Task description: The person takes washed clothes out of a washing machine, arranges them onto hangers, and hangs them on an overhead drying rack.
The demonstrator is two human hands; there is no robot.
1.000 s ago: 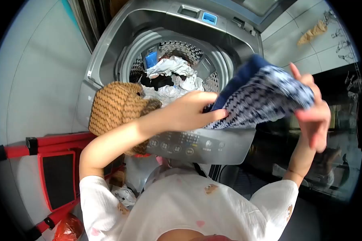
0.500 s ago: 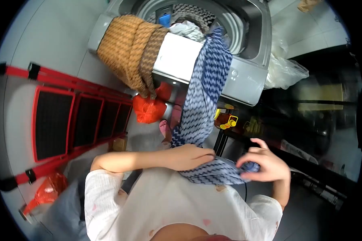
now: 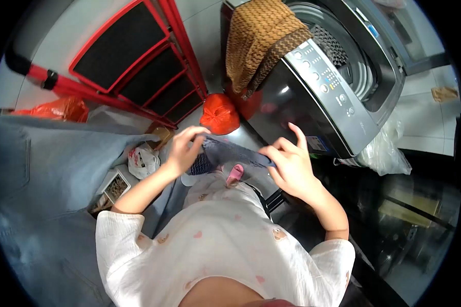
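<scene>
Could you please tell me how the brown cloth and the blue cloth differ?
The brown cloth drapes over the washing machine's front edge, whereas the blue cloth is held between the left hand and right hand. The brown cloth shows a broad area; the blue cloth shows only a narrow stretch. Both have a patterned surface.

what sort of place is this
Probably a laundry corner, perhaps in a home: there is an open top-loading washing machine, a brown patterned cloth draped over its front, and a dark blue cloth held between the left hand and the right hand.
</scene>
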